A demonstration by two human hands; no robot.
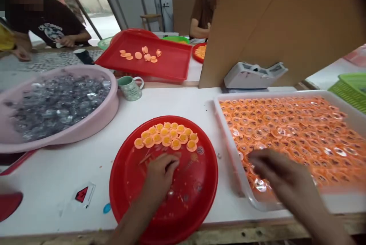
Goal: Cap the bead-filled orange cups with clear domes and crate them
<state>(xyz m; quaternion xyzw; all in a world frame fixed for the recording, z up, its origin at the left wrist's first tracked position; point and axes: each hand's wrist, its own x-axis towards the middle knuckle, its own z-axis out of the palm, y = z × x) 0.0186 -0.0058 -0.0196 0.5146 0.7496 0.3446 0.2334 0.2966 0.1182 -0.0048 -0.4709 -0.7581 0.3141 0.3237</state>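
My left hand (161,172) is over the round red tray (200,195), fingers curled and thumb drawn against them. Whatever it may hold is hidden. Just beyond it, small round orange pieces with yellow centres (164,132) lie in rows on the tray's far half. To the right, my right hand (288,180) reaches over the near left part of a white rectangular tray (233,161). Motion blurs its fingers, so I cannot see whether they hold anything. Many orange pieces with shiny clear discs (274,123) fill that tray.
At left stands a pink basin (94,126) of clear plastic pieces, beside a green mug (130,88). A red rectangular tray (168,69) and a cardboard panel (251,20) are behind. A white holder (251,77) leans there. Two people sit across the table.
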